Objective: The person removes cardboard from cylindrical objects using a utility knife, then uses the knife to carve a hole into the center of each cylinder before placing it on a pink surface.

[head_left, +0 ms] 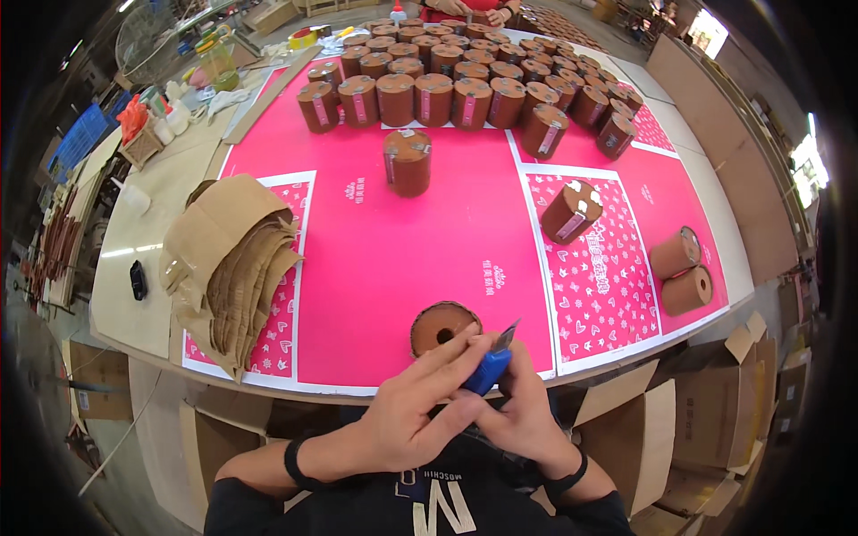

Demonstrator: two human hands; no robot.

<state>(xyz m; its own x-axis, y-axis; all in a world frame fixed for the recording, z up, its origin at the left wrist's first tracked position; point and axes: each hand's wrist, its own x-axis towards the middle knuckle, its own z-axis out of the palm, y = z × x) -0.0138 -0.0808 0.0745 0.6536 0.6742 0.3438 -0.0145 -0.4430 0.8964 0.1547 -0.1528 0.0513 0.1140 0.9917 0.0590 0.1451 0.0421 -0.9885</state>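
At the table's near edge stands a brown, leather-like round box [434,323] with a dark rim and a hole in its top. My right hand [523,413] is closed round a blue utility knife [487,372], its blade pointing up and away from me. My left hand [416,402] reaches across from the left, fingers stretched out and thumb apart, beside the knife and over the box's near side. Whether its fingertips touch the knife or the box, I cannot tell. Both hands hide the box's lower part.
Many similar brown cylinders [433,98] crowd the far side of the pink-covered table [429,241]. Single ones stand nearer, at centre [408,170] and right [570,214]; two lie at far right [686,290]. Brown paper sheets [237,259] are piled left. Open cartons [626,438] flank me below.
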